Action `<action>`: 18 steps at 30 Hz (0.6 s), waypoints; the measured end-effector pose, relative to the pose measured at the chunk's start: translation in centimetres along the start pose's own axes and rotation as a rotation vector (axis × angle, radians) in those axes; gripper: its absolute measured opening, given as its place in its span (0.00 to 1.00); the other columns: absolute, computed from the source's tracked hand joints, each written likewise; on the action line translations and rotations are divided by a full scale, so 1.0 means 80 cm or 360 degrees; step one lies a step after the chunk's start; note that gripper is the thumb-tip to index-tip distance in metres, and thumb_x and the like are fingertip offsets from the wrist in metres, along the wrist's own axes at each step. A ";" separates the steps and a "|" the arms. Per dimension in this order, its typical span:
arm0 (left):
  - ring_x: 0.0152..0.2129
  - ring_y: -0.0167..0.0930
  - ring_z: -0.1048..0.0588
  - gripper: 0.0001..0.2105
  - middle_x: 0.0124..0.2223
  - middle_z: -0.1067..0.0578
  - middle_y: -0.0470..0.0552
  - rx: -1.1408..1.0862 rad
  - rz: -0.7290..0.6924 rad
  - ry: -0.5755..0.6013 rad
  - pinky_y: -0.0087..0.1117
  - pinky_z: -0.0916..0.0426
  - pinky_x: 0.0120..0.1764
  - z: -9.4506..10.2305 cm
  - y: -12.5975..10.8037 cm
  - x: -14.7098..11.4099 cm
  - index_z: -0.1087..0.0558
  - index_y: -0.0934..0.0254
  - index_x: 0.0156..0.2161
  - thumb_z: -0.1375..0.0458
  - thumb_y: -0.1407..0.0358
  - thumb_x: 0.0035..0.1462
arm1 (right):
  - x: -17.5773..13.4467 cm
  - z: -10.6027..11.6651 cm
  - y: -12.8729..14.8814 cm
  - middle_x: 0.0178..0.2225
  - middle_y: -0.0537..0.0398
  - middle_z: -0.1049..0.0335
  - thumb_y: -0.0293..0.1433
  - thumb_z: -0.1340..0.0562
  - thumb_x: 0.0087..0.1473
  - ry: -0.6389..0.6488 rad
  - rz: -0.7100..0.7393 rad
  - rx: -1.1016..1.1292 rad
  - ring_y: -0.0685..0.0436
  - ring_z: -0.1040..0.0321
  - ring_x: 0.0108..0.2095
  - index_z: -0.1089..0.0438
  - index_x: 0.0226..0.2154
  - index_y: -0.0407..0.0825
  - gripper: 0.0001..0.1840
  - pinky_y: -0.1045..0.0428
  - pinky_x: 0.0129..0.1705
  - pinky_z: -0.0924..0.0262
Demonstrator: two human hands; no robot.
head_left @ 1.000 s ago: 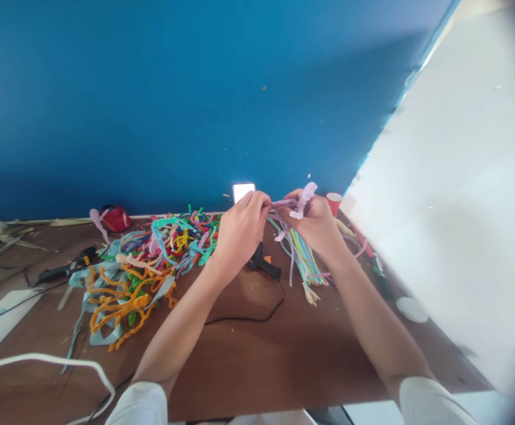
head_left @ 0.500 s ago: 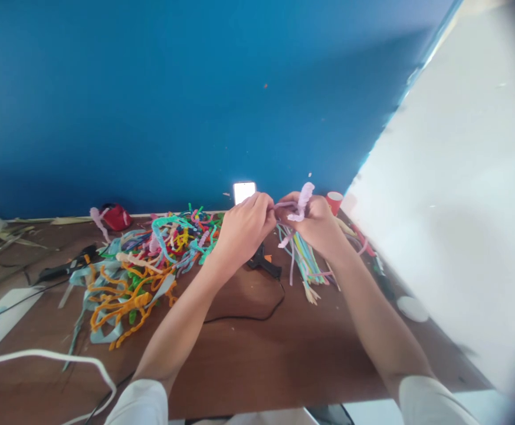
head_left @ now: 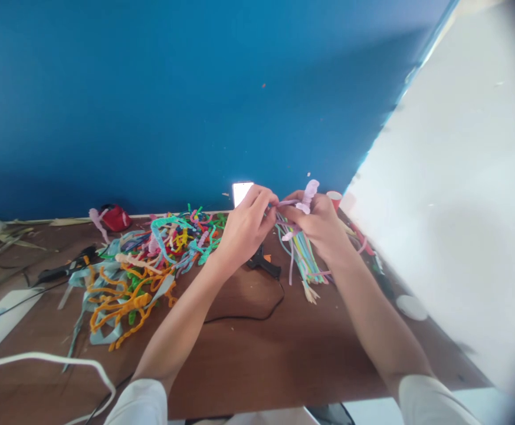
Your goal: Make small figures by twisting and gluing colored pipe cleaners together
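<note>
Between my hands is a lilac pipe cleaner (head_left: pixel 310 192), partly coiled into a thick twist. My right hand (head_left: pixel 321 224) is closed around it, with the coiled part sticking up above the fingers and a short end poking out below. My left hand (head_left: pixel 251 224) pinches the thin end of the same pipe cleaner with its fingertips. Beneath my right hand lies a bundle of pale pipe cleaners (head_left: pixel 304 260) on the brown table. A black glue gun (head_left: pixel 263 264) rests between my forearms, partly hidden by my left hand.
A tangled heap of coloured pipe cleaners (head_left: pixel 142 277) covers the table's left side. A lit phone (head_left: pixel 240 192) leans at the blue wall. A red cup (head_left: pixel 334 199) stands behind my right hand. White cable (head_left: pixel 40 356) and a white disc (head_left: pixel 412 307) lie on either side.
Both hands stay close together on the lilac pipe cleaner. Its coiled part has shifted slightly up and right, and the fingers of my left hand have moved a little.
</note>
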State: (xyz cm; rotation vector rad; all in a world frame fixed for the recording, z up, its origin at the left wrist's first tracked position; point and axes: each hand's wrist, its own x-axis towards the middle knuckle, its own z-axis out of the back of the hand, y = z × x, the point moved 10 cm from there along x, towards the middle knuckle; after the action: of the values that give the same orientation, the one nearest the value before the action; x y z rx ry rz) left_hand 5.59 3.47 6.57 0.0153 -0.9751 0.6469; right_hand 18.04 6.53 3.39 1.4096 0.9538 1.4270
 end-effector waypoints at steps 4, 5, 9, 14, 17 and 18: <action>0.43 0.29 0.29 0.06 0.45 0.29 0.52 -0.0077 -0.0148 -0.0148 0.32 0.32 0.45 0.006 -0.008 -0.002 0.34 0.62 0.42 0.48 0.74 0.63 | -0.002 -0.004 0.001 0.17 0.63 0.39 0.30 0.32 0.41 0.0029 -0.0008 0.0088 0.55 0.45 0.19 0.27 0.25 0.45 0.06 0.55 0.22 0.50; 0.44 0.29 0.29 0.06 0.45 0.30 0.52 -0.0112 -0.0158 -0.0157 0.33 0.32 0.46 0.006 -0.009 -0.003 0.35 0.62 0.42 0.48 0.74 0.63 | -0.003 -0.004 0.002 0.17 0.63 0.39 0.29 0.33 0.41 0.0028 0.0001 0.0085 0.55 0.45 0.19 0.27 0.25 0.45 0.05 0.55 0.22 0.50; 0.50 0.31 0.31 0.06 0.50 0.31 0.55 -0.0232 -0.0161 -0.0144 0.36 0.34 0.52 0.006 -0.013 -0.003 0.36 0.62 0.42 0.49 0.75 0.63 | -0.006 -0.004 0.009 0.20 0.62 0.36 0.28 0.34 0.42 0.0031 0.0090 0.0054 0.54 0.42 0.21 0.28 0.26 0.45 0.04 0.55 0.23 0.49; 0.52 0.32 0.33 0.06 0.52 0.33 0.57 -0.0361 -0.0101 -0.0059 0.38 0.35 0.54 0.004 -0.018 -0.002 0.38 0.61 0.41 0.50 0.75 0.62 | -0.015 -0.002 0.027 0.22 0.61 0.34 0.25 0.37 0.46 0.0009 0.0249 -0.0217 0.53 0.40 0.23 0.28 0.27 0.46 0.03 0.56 0.23 0.48; 0.54 0.33 0.34 0.06 0.52 0.33 0.57 -0.0472 -0.0021 -0.0010 0.39 0.36 0.55 0.002 -0.016 -0.001 0.38 0.61 0.39 0.51 0.75 0.63 | -0.021 0.000 0.033 0.21 0.61 0.35 0.25 0.39 0.48 -0.0028 0.0270 -0.0324 0.53 0.41 0.22 0.27 0.28 0.46 0.04 0.55 0.22 0.48; 0.54 0.33 0.34 0.06 0.52 0.33 0.56 -0.0501 0.0005 0.0017 0.40 0.36 0.55 0.002 -0.015 -0.001 0.38 0.61 0.39 0.52 0.75 0.62 | -0.022 -0.001 0.035 0.22 0.61 0.34 0.25 0.39 0.48 -0.0027 0.0286 -0.0342 0.53 0.41 0.22 0.27 0.29 0.46 0.04 0.55 0.23 0.48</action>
State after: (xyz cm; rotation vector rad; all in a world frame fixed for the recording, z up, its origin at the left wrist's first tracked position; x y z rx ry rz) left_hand 6.08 2.40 6.92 -0.2674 -1.0580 0.4903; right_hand 17.66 3.97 5.50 1.3701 0.6536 1.5959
